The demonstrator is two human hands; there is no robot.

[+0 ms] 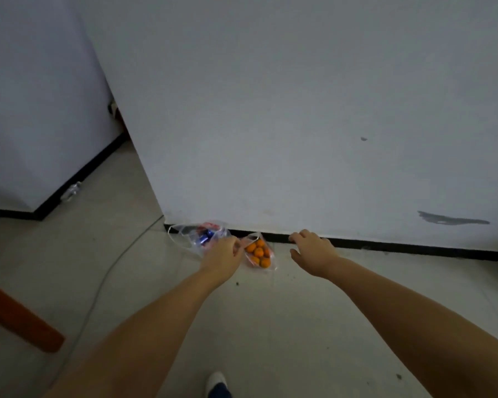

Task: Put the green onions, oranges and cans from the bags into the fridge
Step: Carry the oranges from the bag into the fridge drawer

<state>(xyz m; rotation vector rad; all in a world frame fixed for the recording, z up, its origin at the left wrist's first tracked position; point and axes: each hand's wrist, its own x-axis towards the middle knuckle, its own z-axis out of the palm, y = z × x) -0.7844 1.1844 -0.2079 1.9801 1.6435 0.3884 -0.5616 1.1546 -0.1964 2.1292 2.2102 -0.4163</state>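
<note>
A white shoe toe [216, 380] shows at the bottom edge, on the pale tiled floor [270, 326]. Both bare forearms reach forward toward the base of the white wall [299, 110]. The left hand [223, 254] lies over the gap between two clear plastic bags on the floor against the black skirting [385, 245]; whether its fingers grip plastic cannot be told. The bag of cans [196, 235] lies just left of this hand, with a blue can [206, 237] visible inside. The bag of oranges [259, 252] lies just right of it, between the two hands. The right hand [311, 248] hovers near the skirting, fingers loosely spread, holding nothing, apart from the oranges. A grey cable [112, 262] runs across the floor at left.
</note>
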